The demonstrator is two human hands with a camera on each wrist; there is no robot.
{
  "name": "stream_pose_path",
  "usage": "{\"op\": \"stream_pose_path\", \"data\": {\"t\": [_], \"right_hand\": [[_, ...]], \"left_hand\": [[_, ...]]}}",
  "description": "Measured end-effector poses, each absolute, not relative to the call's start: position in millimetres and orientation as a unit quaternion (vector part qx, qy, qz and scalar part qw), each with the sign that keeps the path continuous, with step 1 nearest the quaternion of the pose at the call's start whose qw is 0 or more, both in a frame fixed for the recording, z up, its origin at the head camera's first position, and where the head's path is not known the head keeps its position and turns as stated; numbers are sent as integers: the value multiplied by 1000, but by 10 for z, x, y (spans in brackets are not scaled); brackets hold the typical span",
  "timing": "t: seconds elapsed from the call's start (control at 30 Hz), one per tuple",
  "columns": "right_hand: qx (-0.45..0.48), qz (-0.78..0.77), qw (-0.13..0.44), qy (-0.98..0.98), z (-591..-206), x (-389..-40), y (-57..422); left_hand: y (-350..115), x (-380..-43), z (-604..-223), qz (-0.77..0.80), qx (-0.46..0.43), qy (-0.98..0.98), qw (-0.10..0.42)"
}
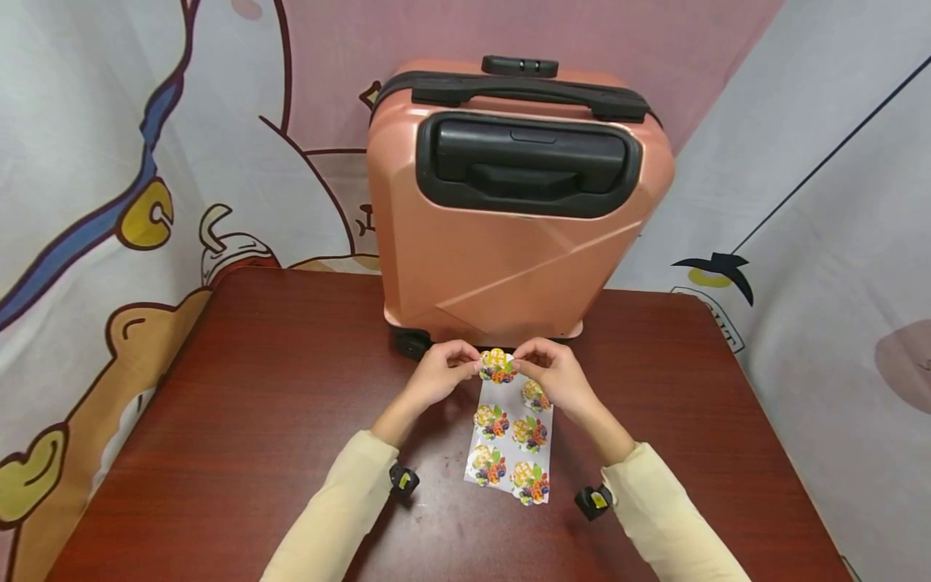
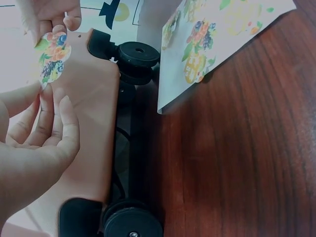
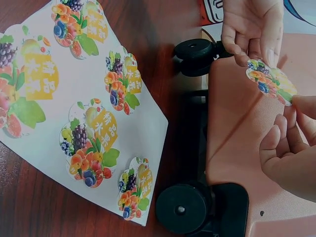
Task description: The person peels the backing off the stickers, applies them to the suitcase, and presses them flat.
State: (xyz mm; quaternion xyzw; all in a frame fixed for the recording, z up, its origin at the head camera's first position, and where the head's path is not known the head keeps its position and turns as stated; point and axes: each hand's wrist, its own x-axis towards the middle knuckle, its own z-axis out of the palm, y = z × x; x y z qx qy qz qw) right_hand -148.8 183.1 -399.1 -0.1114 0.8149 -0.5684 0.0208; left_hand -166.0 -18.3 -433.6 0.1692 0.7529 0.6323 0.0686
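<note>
could fold the sticker (image 1: 498, 366) over on itself by letting both grips drift together; if sticky-backed, as seems likely, could hardly be parted again without creasing. could also tear at a thin edge by being pulled outward too hard. might meet the suitcase (image 1: 502, 259) crookedly through being tilted, or cling to the skin on being let go. may well nudge the sheet (image 1: 502, 394) on the table (image 1: 291, 372), too, through brushing it with the right hand (image 1: 556, 376), close beside.

located in the air at the far end of the sheet, in front of the suitcase's lower part, seemingly clear of it.

pinching opposite edges of the sticker, one with the right hand, one with the left hand (image 1: 441, 374); grasping nothing else. facing each other across it, about level in the head view. curling the spare fingers (image 3: 274, 140) loosely, to judge by the wrist views. reaching forward, slanting inward, with pale sleeves (image 1: 327, 501) to either side of the sheet.
</note>
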Motion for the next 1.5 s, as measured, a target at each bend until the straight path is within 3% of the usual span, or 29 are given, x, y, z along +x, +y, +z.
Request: {"op": "stream_pose_path", "data": {"t": [0.5,1.27,1.5], "right_hand": [[-116,-577,7,808,-3964,-1500,1801],[-145,-601,-15,786,-3507,-1602,1571],[-157,-585,-48,794,-3425,-1641,1477]], "left_hand": [[-239,-1654,-4125,626,158,763,37],[-396,-1641,-3684,624,147,766,-46],[-475,-1649,-3574,616,134,774,-58]]}}
